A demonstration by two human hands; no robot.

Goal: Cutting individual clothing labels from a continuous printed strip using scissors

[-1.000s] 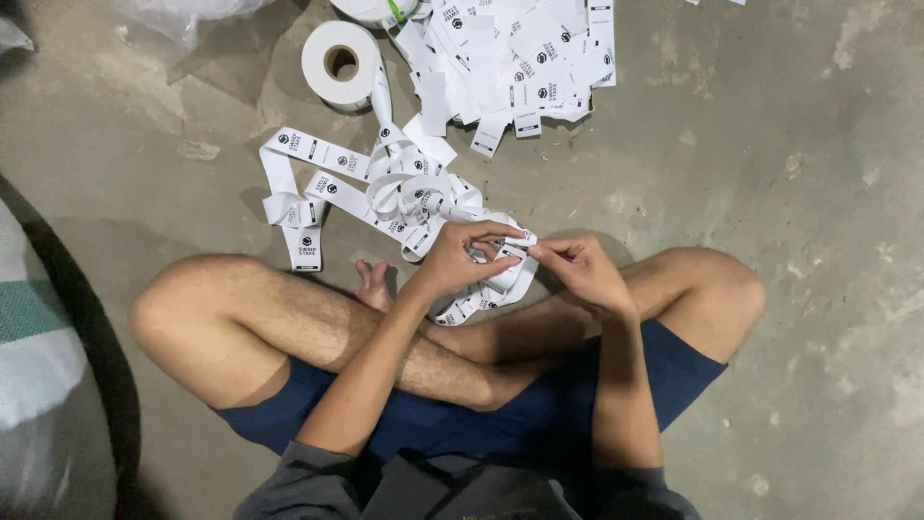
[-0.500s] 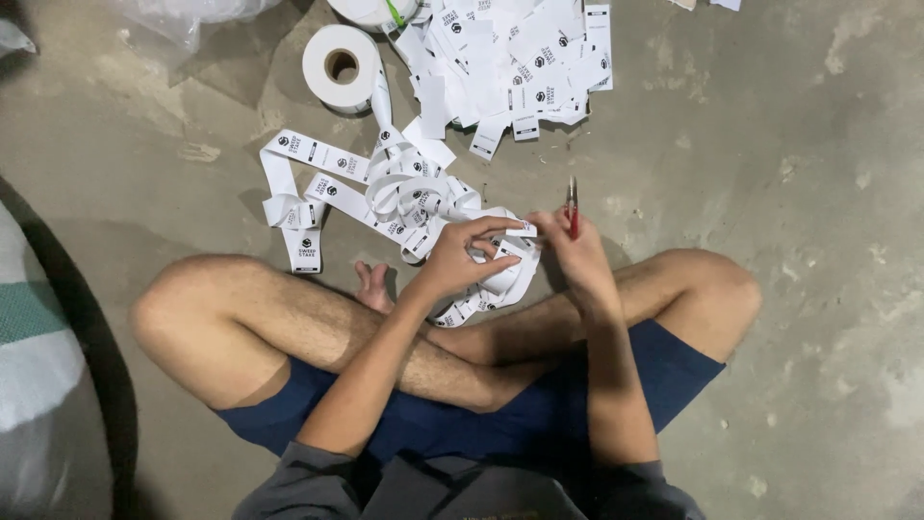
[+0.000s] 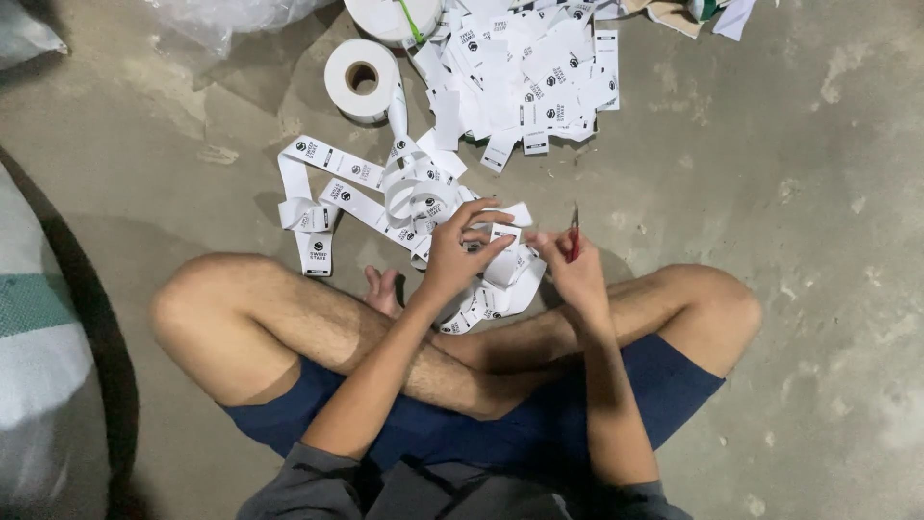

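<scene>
I sit cross-legged on a concrete floor. My left hand [image 3: 460, 252] pinches a strip of white printed label ribbon [image 3: 404, 197] that lies in loose loops in front of my legs. My right hand [image 3: 572, 267] grips small red-handled scissors [image 3: 575, 234], blades pointing up, just right of the ribbon end [image 3: 504, 258]. The ribbon runs back to a white roll [image 3: 362, 79] standing on the floor. Beyond it lies a heap of cut white labels [image 3: 529, 77].
A second, larger white roll [image 3: 393, 14] sits at the top edge beside crumpled clear plastic [image 3: 231, 14]. A large white and teal sack [image 3: 38, 366] fills the left side. Paper scraps [image 3: 688, 12] lie at the top right.
My right hand has drawn back from the ribbon end and tilted the scissors upright. My left hand has kept its hold on the ribbon.
</scene>
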